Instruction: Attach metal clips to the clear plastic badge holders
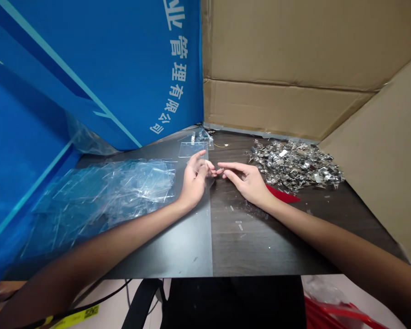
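Observation:
My left hand (196, 179) and my right hand (245, 179) meet fingertip to fingertip over the dark table (226, 246). The left fingers curl round a clear plastic sleeve (208, 179), hard to see against the table. The right hand pinches a small metal clip (221, 170) at the sleeve's edge. A heap of shiny metal clips (294, 165) lies just right of my right hand. A spread pile of clear plastic sleeves (116, 187) lies left of my left hand.
A blue printed panel (89, 73) walls the left and back left. Brown cardboard (294, 64) closes the back and right. More clear sleeves (193, 147) lie beyond the hands. A red piece (283, 195) shows under my right wrist. Small bits of debris dot the table.

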